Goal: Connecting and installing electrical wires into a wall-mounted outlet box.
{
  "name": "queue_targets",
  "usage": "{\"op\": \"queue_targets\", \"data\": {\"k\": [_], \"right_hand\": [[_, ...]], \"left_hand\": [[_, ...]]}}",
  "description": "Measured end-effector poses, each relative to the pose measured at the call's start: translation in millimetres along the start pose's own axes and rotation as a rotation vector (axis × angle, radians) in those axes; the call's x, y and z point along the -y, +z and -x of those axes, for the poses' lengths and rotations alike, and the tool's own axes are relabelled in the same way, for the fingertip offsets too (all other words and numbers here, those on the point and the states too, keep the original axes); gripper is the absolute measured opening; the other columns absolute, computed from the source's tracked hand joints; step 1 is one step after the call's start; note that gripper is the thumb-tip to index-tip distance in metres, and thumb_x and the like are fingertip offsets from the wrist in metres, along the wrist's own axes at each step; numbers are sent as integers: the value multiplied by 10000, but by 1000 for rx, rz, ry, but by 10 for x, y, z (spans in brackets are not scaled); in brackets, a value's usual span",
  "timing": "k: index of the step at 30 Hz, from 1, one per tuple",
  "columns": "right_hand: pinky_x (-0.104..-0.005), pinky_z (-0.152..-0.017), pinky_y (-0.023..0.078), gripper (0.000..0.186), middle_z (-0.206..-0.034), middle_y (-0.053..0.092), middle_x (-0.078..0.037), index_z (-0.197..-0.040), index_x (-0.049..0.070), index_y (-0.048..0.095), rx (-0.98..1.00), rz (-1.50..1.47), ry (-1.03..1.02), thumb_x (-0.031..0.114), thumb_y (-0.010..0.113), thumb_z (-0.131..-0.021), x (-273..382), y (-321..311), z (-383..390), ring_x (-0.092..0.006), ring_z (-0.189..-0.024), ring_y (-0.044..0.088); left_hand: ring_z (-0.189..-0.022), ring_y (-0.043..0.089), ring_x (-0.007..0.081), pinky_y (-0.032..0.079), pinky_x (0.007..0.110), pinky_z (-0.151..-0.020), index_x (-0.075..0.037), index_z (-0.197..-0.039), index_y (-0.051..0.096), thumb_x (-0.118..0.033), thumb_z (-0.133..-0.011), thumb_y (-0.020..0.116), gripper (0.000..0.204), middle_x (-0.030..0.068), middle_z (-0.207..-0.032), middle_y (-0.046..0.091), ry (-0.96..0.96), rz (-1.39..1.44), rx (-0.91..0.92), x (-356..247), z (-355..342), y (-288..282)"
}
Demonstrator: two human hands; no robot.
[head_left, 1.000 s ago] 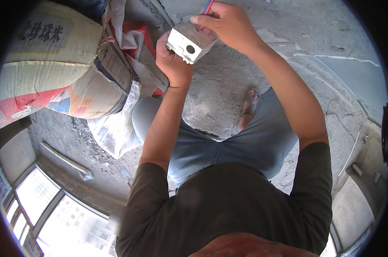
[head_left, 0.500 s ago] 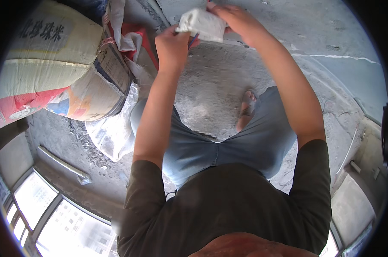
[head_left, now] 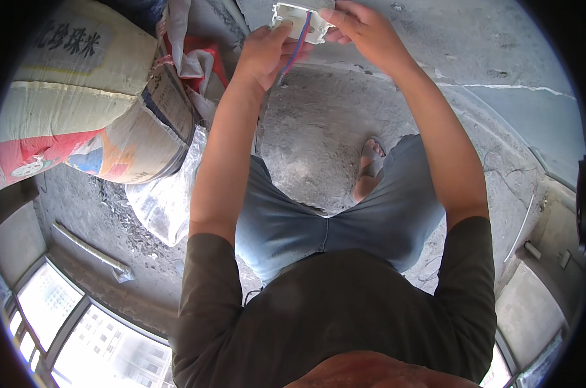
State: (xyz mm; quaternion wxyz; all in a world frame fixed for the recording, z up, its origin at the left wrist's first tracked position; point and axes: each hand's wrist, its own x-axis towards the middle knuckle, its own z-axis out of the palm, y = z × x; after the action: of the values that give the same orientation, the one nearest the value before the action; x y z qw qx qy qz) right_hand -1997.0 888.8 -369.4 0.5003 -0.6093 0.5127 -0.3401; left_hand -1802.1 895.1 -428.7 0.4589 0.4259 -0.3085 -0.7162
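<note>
A white plastic electrical wall plate (head_left: 295, 15) with clips along its rim is held between my two hands at the top of the view. My left hand (head_left: 262, 55) grips its left edge, thumb on the near face. My right hand (head_left: 369, 36) pinches the right edge between thumb and fingers. A blue wire and a red wire (head_left: 298, 48) run across the plate's face and hang down past my left fingers. Where the wires attach is too small to make out.
Stacked woven sacks (head_left: 73, 84) stand at the left, with a white plastic bag (head_left: 160, 204) beside them. A pale pipe (head_left: 89, 246) lies on the rough concrete floor at the lower left. A concrete wall (head_left: 461, 39) rises ahead, and windows (head_left: 112, 343) are at the lower left.
The white plate has turned so that its clipped face and the wires show. Both hands have shifted their hold on its edges; the left hand sits a little lower.
</note>
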Motion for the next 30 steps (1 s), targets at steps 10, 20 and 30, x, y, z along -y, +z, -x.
{"op": "queue_targets", "data": {"k": [10,20,30], "right_hand": [[-300,-690,531,394,-903,682,-98,-1215,-17,579,-153,23,-74,283,602,-960,22,42,-79,-141,-767,643],[-317,-644,539,350,-829,696,-105,-1002,-21,635,-89,-75,-177,322,636,-930,-15,27,61,-163,-717,667],[-295,-680,528,711,-1001,691,-121,-1169,-7,630,129,436,271,626,621,-847,-182,-12,-55,-174,-822,684]], "left_hand": [[-911,680,307,566,407,-802,58,-1123,572,-237,-984,522,330,186,-1025,673,254,56,370,-146,-126,-151],[-1001,668,360,561,456,-922,153,-1204,482,-90,-978,482,332,255,-1130,620,-45,182,210,-118,-129,25],[-849,677,240,563,365,-739,-33,-1183,594,-431,-1031,399,468,131,-1034,685,-177,256,178,-338,-27,166]]}}
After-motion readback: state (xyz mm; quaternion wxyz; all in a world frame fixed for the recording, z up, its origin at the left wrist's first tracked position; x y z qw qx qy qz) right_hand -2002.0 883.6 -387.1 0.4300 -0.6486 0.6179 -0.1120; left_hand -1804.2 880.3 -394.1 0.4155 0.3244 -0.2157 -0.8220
